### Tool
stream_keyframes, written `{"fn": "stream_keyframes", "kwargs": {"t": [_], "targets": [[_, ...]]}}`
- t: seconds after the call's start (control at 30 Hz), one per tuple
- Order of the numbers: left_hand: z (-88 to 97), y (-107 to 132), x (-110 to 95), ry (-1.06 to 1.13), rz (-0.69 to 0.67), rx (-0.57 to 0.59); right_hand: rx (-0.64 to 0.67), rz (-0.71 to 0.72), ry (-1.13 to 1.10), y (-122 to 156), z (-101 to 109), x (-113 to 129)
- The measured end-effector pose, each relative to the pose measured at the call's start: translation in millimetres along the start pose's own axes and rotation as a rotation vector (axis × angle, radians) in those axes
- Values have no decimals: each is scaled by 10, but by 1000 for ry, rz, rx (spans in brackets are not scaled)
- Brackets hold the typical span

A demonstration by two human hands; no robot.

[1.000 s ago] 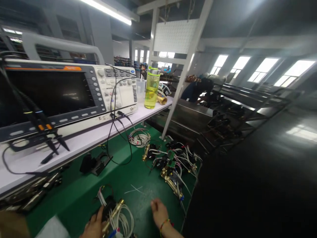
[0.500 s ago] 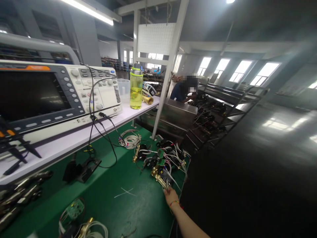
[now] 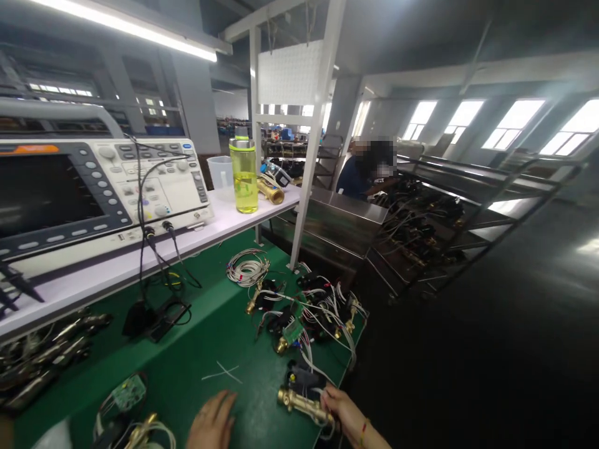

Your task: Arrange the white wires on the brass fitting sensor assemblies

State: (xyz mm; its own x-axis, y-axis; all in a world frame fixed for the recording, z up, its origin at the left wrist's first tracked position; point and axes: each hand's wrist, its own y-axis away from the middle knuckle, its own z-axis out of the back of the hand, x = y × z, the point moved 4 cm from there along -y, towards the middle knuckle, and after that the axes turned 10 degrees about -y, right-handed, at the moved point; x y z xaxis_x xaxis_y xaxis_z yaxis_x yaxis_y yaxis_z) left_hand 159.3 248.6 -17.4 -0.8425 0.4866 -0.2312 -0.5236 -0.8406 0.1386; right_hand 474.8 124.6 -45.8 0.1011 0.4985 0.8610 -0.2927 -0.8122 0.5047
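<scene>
My right hand [image 3: 340, 406] is closed round the near end of a brass valve body [image 3: 302, 402] with a black housing and white wires, at the right edge of the green bench. My left hand [image 3: 213, 421] is over the bench at the bottom, fingers stretched and holding nothing. Just beyond the held piece lies a pile of similar brass and black assemblies with white wires [image 3: 322, 312] and a green circuit board [image 3: 294, 332]. Two thin white strips [image 3: 222, 371] lie crossed on the green bench top [image 3: 187, 355].
An oscilloscope [image 3: 154, 181] and a yellow-green bottle [image 3: 244, 187] stand on the shelf. Below are coiled white cable [image 3: 248, 269] and a black stand [image 3: 156, 318]. More assemblies [image 3: 133, 430] lie at lower left. A person [image 3: 360, 171] works beyond the post, beside a rack [image 3: 496, 193].
My right hand has drawn the brass valve assembly toward me, away from the pile. My left hand has come into view at the bottom. The view has turned slightly left.
</scene>
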Motion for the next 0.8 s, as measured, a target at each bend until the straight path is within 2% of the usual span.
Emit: {"fn": "stream_keyframes", "kwargs": {"t": [0.07,0.13,0.17,0.23,0.3,0.4,0.53,0.67,0.8], "targets": [[-121,-118,-630,60,-67,112,109,-42,-52,45,-31,-39],[-211,-158,-1075,53,-66,241,210,-97,-88,62,-113,-74],[-239,-148,-1210,33,-43,286,259,-129,-101,63,-169,-89],[-260,-86,-1330,-33,7,318,356,-200,-121,57,-298,-110],[-246,3,-1298,-128,65,259,456,-279,-129,52,-439,-122],[-244,133,-1140,-273,122,145,594,-368,-107,44,-639,-125],[-409,298,-929,-367,177,191,741,-398,20,26,-874,-126],[-601,551,-818,-397,317,207,798,-289,179,22,-1077,-99],[-619,746,-757,-429,456,160,796,-59,366,72,-1167,-77]]}}
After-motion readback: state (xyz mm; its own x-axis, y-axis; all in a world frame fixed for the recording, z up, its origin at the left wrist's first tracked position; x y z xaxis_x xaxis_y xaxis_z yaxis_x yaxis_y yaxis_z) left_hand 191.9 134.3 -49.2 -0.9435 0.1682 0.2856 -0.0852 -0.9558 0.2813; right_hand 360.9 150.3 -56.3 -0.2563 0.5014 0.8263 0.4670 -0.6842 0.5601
